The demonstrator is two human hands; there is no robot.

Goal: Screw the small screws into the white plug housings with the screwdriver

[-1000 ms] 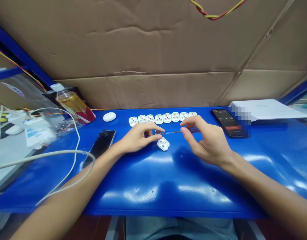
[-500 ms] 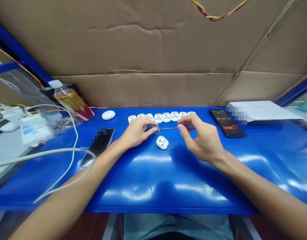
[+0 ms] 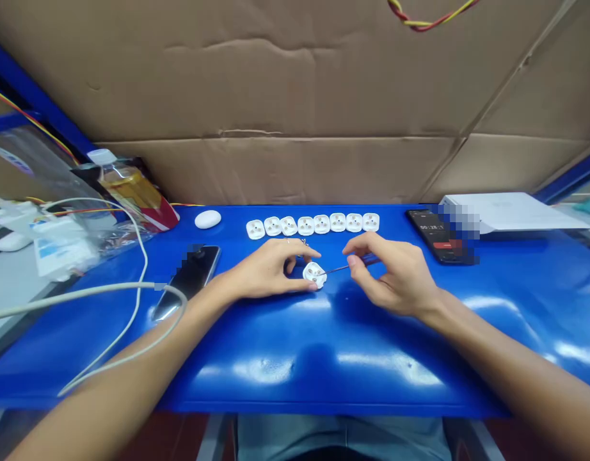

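Note:
My left hand (image 3: 271, 269) has its thumb at the near edge and a finger at the far edge of a small white plastic piece (image 3: 313, 272) with metal fittings inside, gripping it on the blue table. In my right hand (image 3: 395, 272) a screwdriver is pinched; its thin shaft (image 3: 339, 268) points left, and the tip reaches the inside of the white piece. Most of its handle is hidden by the fingers. Behind my left fingers lies a small heap of screws (image 3: 304, 242), partly covered. Several similar white pieces (image 3: 321, 223) stand in a row beyond both hands.
A dark phone (image 3: 194, 275) and a white oval case (image 3: 208, 219) lie at left, near a bottle (image 3: 132, 189) and a pale cable (image 3: 140, 288). At right are a phone showing a timer (image 3: 432, 234) and a white box (image 3: 520, 212). Cardboard (image 3: 295, 173) walls the back.
My left hand has moved from the screws to the white piece and taken hold of it. The screwdriver tip has come nearer, from the screws into the piece.

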